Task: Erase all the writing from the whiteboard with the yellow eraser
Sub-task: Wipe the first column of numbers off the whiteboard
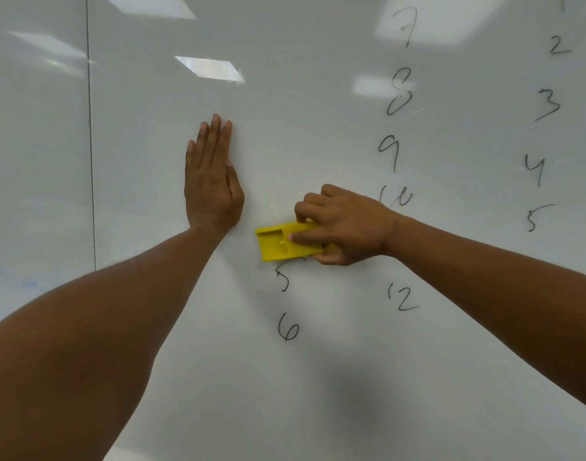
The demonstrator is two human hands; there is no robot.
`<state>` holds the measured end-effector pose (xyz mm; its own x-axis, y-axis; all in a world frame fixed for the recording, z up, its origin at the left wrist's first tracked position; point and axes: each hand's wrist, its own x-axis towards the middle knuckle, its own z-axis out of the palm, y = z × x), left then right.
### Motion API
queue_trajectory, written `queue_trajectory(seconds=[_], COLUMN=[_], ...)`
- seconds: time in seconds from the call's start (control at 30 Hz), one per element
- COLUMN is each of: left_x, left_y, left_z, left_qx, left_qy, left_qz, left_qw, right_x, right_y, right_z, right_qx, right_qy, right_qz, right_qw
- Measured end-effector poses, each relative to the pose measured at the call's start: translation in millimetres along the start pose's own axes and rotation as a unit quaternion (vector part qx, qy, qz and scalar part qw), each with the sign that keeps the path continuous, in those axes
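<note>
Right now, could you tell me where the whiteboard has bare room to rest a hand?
Bare: between the left hand and the 7-to-9 column; also below the 6. Crowded: the right side's number columns, and around the yellow eraser in the right hand.

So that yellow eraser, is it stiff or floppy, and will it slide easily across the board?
The eraser looks like rigid moulded plastic and keeps its flat shape under the right hand, so probably stiff. Its hollow back suggests it is light. The whiteboard is glossy, with reflections, so it should glide easily.

left hand (pixel 212 184) blocking left of eraser (pixel 285 242)
</note>
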<state>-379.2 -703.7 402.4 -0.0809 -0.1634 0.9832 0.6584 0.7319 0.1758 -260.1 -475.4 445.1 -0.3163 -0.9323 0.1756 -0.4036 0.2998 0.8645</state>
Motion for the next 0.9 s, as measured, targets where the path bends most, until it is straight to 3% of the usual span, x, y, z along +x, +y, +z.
queue_trajectory(seconds=[0.23, 0.47, 0.57, 0.77, 0.9], left_x=[-5, -17, -23, -34, -41], left_y=[1, 1, 1, 0, 0], left_z=[1, 2, 2, 2, 2], left_qx=[-0.004, 0.007, 0.011, 0.009, 0.018], left_qy=[0.005, 0.003, 0.003, 0.001, -0.007], left_qz=[-0.007, -0.009, -0.009, -0.008, -0.01], left_qw=[1.0, 1.0, 1.0, 1.0, 1.0], right_x=[3, -3, -2, -1, -4], right_y=[8, -19, -16, -4, -29], right_z=[-7, 10, 10, 4, 16], right_qx=[0.006, 0.053, 0.036, 0.039, 0.058], right_qy=[0.104, -0.005, 0.003, 0.091, 0.027], right_qz=[0.194, 0.011, 0.013, 0.159, 0.02], right_qw=[0.975, 0.999, 0.999, 0.982, 0.998])
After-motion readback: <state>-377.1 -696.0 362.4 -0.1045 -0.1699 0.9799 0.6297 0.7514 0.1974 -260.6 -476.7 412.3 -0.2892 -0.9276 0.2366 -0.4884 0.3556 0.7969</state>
